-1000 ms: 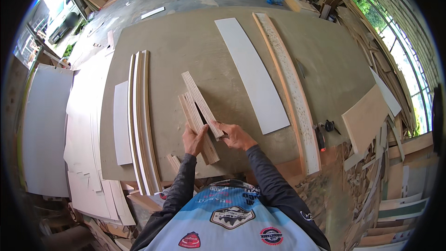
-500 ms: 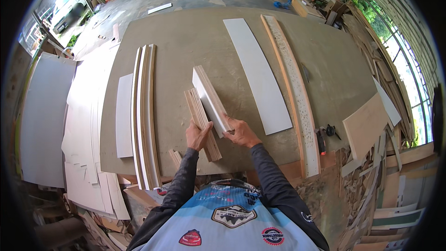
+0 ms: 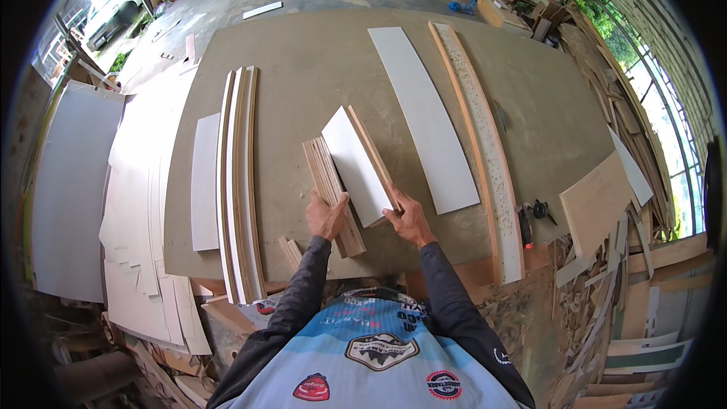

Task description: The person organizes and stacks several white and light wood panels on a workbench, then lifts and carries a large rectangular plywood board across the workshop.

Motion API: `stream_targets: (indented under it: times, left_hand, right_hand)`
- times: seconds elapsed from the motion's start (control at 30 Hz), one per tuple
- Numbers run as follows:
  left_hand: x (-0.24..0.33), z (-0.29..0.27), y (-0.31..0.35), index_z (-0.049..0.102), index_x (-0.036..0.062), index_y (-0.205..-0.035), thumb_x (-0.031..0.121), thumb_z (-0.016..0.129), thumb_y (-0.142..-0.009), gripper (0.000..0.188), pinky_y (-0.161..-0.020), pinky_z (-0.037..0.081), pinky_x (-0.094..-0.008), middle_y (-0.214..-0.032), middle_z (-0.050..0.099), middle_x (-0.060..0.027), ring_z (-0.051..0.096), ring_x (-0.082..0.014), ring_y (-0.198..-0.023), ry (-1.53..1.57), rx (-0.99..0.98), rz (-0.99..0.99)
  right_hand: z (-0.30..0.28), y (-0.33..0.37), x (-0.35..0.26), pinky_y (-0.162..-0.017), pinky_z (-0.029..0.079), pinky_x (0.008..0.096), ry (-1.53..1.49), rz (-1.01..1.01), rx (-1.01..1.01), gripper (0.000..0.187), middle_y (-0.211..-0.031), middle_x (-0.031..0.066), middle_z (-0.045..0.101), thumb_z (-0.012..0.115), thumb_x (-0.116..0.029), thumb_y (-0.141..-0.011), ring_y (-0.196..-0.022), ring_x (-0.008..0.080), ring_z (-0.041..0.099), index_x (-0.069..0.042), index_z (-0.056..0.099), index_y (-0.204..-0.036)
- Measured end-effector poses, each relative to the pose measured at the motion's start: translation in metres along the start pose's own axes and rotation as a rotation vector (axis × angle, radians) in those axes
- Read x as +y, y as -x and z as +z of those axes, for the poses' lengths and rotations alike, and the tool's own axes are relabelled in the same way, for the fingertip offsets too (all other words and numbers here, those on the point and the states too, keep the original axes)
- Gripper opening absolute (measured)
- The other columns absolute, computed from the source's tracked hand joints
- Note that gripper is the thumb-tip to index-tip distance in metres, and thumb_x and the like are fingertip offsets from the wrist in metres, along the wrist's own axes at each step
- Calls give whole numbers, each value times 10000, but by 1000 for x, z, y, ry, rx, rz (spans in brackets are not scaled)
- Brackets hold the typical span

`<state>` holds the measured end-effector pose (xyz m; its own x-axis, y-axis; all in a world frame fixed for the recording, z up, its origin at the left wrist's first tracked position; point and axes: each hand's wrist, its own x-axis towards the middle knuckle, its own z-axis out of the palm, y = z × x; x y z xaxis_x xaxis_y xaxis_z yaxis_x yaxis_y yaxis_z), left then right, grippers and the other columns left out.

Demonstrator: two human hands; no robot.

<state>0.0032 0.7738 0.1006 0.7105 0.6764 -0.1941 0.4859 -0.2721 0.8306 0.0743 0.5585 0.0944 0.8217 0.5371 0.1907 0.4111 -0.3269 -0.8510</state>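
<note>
Plywood in both hands, over the table [image 3: 291,102]; contact there impossible to tell. Gripped by the left hand [image 3: 326,216] along its nearer half: a stack [image 3: 322,169], layered edges up. Gripped by the right hand [image 3: 410,221] at the near end: a board [image 3: 354,163], tilted, white face toward the stack, just beside it. Near the left hand, a short offcut [image 3: 290,252]. In hand, by judgement: handling board separately from stack. Seems to call next for a steady left hold and controlled right-hand tilt.

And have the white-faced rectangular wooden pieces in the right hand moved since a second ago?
Yes: the wooden pieces in the right hand have shifted rightward, nearer the long flat white board, and turned to show a white face.
</note>
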Motion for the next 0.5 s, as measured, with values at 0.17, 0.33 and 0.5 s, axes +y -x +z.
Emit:
stream_targets:
  times: [0.17,0.33,0.5]
  left_hand:
    - [3,0,2,498,-23,-1190,450,790,-729,723,-780,560,-469,-933,704,-238,710,-387,-855,-58,11,19]
    - [6,2,4,470,-8,-1203,447,805,-698,758,-822,548,-480,-972,698,-246,697,-411,-902,-145,57,53]
    - [6,1,0,476,1,-1180,430,801,-701,720,-843,539,-486,-993,692,-260,685,-433,-934,-86,-48,-30]
  right_hand:
    - [3,19,-19,-846,513,408,144,44,-61,678,-1135,230,637,685,-182,-872,-979,388,630,-84,424,-1490]
    - [7,27,-26,-744,512,437,221,9,-20,689,-902,181,572,687,-174,-865,-795,361,589,-148,424,-1501]
    - [1,30,-33,-679,499,406,376,11,32,679,-843,112,539,731,-176,-829,-755,293,587,-189,490,-1464]
